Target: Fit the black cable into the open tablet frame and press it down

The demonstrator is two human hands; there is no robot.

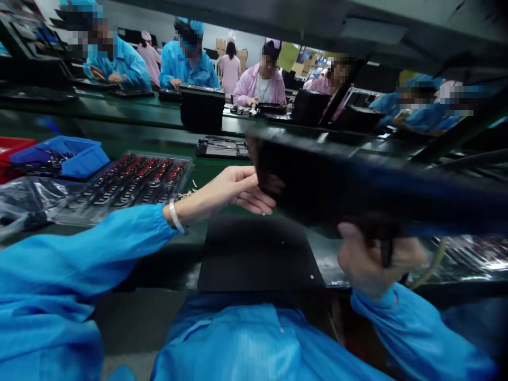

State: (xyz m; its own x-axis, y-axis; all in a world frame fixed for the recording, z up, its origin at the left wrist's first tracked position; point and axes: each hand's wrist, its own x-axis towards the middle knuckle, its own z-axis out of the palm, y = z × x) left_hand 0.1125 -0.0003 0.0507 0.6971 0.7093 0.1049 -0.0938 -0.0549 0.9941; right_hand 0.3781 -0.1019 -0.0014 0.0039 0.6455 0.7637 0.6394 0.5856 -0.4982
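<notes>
A glossy dark flat panel, smeared by motion, is raised and tilted over the right part of the bench. My right hand is closed at its lower edge and holds it. A short dark piece shows between those fingers; I cannot make out what it is. My left hand is beside the panel's left corner, fingers stretched out and apart, thumb close to the edge. Whether it touches the panel I cannot tell. Below both hands a black mat lies on the bench, with a small white spot near its right corner.
A clear tray of small red and black parts lies at left, near a blue bin of cables, a red bin and plastic wrap. An open device chassis lies ahead. Across the line, several co-workers sit near black boxes.
</notes>
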